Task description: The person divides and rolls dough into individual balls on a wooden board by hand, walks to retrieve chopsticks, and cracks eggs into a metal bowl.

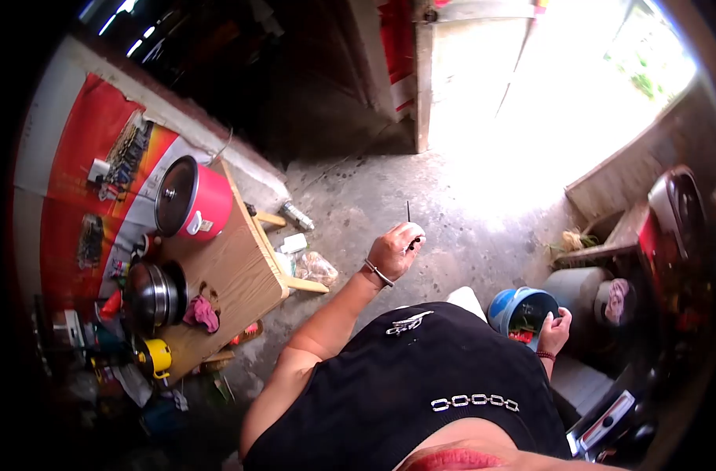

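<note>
My left hand [396, 250], with a bangle at the wrist, is held out in front of me, its fingers closed round a thin dark object. A narrow dark tip [408, 210] sticks up beyond the fingers and dark bits show between them; its kind is too small to make out. My right hand [554, 333], with a beaded bracelet, grips the rim of a blue bucket [501, 308] by my right side. Inside the bucket lie green leaves [523, 322] and something red [521, 336].
At the left stands a wooden table [240, 271] with a red pot [210, 206], a dark round-lidded pan [150, 294], a pink cloth [202, 314] and a yellow item [158, 357]. Plastic bags [317, 268] lie beside its leg. A grey cylinder [578, 290] stands right of the bucket. Ahead is a bright doorway.
</note>
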Demonstrator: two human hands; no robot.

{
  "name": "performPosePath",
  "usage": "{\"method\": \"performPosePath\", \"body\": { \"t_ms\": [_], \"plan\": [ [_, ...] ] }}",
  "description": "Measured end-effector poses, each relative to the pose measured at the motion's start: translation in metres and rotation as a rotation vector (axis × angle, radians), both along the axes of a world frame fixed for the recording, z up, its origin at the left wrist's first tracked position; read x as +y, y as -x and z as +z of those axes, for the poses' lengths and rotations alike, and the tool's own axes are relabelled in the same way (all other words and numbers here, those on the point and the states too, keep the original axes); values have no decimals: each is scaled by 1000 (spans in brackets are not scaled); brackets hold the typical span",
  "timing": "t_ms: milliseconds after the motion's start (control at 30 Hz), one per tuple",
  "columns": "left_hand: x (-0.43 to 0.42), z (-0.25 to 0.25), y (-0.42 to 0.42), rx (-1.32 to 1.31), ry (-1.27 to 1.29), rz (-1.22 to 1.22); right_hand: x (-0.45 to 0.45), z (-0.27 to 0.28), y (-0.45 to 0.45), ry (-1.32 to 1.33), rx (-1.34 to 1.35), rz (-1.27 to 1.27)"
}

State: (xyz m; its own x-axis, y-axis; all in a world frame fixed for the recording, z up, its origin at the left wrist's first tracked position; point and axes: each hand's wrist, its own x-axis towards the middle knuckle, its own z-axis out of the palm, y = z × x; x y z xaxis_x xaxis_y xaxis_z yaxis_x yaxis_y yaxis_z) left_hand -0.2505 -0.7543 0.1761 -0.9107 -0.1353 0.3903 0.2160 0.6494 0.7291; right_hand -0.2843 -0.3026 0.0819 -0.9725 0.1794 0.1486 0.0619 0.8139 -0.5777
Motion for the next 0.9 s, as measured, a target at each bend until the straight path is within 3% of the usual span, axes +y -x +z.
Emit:
{"method": "performPosePath", "body": {
  "t_ms": [300,533,600,733,900],
  "plan": [
    [-123,-4,67,-74,82,383,-142,-56,242,57,-70,337],
    [-189,33,125,-32,89,701,-323,-17,436,24,-181,620],
    [-203,27,122,-36,96,813,-385,-22,482,56,-61,798],
    [-244,3,120,-86,-22,990,-532,3,514,83,69,957],
    [-329,-28,145,-101,-73,1065,-709,19,518,300,175,1190]
  ]
}}
